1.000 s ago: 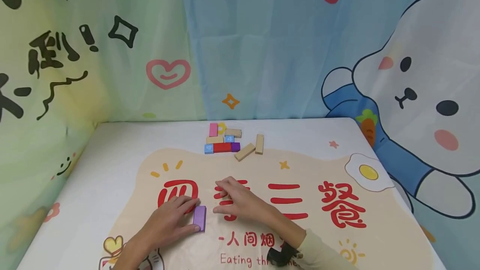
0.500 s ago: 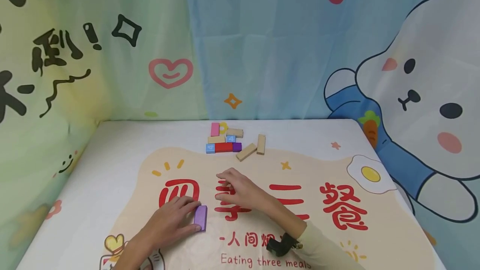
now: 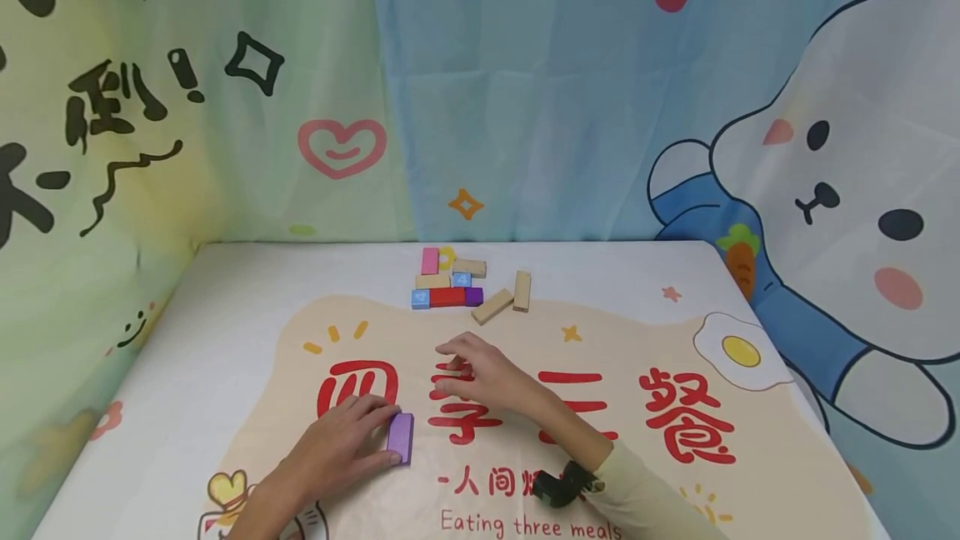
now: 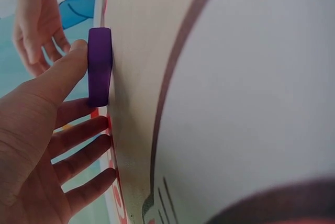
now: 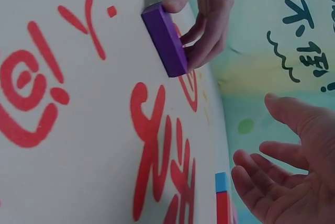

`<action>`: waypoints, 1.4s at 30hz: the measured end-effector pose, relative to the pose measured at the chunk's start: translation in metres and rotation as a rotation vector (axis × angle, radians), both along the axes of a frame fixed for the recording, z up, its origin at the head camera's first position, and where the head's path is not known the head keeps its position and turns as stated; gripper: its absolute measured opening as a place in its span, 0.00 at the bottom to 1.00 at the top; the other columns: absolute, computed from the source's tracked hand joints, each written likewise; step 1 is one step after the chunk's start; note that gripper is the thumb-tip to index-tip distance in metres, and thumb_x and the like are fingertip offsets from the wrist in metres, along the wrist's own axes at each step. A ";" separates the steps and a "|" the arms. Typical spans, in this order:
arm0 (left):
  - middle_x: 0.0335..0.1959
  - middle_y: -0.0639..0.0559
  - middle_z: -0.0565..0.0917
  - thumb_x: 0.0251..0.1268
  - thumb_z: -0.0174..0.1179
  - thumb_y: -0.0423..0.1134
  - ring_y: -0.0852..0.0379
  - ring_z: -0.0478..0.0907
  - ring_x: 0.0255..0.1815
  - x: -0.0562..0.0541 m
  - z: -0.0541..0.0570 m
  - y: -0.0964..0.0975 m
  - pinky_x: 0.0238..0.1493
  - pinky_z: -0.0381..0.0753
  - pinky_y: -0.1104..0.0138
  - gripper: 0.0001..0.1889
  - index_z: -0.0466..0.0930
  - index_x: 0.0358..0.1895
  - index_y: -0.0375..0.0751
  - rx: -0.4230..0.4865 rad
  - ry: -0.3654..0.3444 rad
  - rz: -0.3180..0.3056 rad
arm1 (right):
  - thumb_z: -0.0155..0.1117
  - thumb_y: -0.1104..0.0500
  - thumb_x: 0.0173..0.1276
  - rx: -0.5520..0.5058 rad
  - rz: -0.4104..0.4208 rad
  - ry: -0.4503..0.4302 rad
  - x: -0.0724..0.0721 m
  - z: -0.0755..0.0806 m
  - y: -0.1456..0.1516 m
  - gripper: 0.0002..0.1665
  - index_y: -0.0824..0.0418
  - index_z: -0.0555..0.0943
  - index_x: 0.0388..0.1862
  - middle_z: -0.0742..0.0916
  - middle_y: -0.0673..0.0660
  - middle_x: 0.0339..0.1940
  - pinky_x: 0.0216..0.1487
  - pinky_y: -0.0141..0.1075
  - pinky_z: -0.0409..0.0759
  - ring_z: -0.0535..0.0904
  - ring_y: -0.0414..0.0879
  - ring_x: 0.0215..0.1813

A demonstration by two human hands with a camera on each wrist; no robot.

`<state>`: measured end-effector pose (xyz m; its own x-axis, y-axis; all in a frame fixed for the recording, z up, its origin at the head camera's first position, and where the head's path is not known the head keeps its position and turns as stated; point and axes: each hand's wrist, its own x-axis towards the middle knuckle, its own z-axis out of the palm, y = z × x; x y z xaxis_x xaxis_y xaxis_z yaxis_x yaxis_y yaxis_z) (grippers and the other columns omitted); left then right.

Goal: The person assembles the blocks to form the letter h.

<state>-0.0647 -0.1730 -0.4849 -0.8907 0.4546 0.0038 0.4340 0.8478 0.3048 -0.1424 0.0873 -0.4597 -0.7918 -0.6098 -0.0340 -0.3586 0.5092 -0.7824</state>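
In the head view a purple rectangular block [image 3: 401,439] lies on the printed tablecloth, left of the middle. My left hand [image 3: 333,444] pinches it by its two ends, between thumb and index finger. The left wrist view shows the purple block [image 4: 99,67] at the thumb tip, with the other fingers spread below. My right hand [image 3: 487,375] hovers over the large red lettering, apart from the block. Seen from the right wrist, the right hand [image 5: 296,164] has loosely bent, parted fingers and nothing between them.
At the far table edge lies a group of blocks: a red block [image 3: 447,297], a dark purple cube [image 3: 474,297], blue number cubes [image 3: 421,298], a pink block [image 3: 430,261] and a yellow ring-shaped piece [image 3: 447,257]. Plain wooden blocks [image 3: 492,307] lie beside them. A printed curtain [image 3: 525,107] hangs behind.
My right hand has moved a little forward, away from the purple block and toward the far blocks. The left hand and the purple block stay in place.
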 end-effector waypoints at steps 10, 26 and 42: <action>0.53 0.59 0.80 0.53 0.64 0.66 0.60 0.76 0.53 0.000 -0.001 0.000 0.55 0.82 0.59 0.34 0.77 0.62 0.55 -0.001 0.014 -0.003 | 0.65 0.50 0.67 -0.033 0.008 -0.027 -0.004 0.004 -0.003 0.33 0.62 0.71 0.67 0.77 0.61 0.61 0.52 0.41 0.84 0.80 0.50 0.56; 0.55 0.59 0.79 0.54 0.62 0.68 0.60 0.75 0.54 0.000 -0.001 0.000 0.56 0.81 0.59 0.34 0.76 0.62 0.56 0.001 0.006 -0.003 | 0.67 0.54 0.66 0.018 -0.195 -0.035 -0.061 -0.016 -0.008 0.30 0.63 0.73 0.64 0.79 0.61 0.55 0.50 0.37 0.85 0.81 0.50 0.54; 0.55 0.59 0.79 0.54 0.62 0.68 0.59 0.75 0.55 0.000 -0.003 0.000 0.57 0.81 0.58 0.34 0.76 0.62 0.55 0.008 0.011 0.001 | 0.68 0.54 0.65 0.185 -0.243 0.057 -0.108 -0.022 -0.020 0.30 0.65 0.75 0.63 0.78 0.59 0.52 0.46 0.34 0.81 0.75 0.47 0.46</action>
<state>-0.0642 -0.1728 -0.4880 -0.8911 0.4535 0.0171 0.4364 0.8459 0.3065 -0.2501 0.0672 -0.4820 -0.9175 -0.3901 -0.0781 -0.2496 0.7173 -0.6505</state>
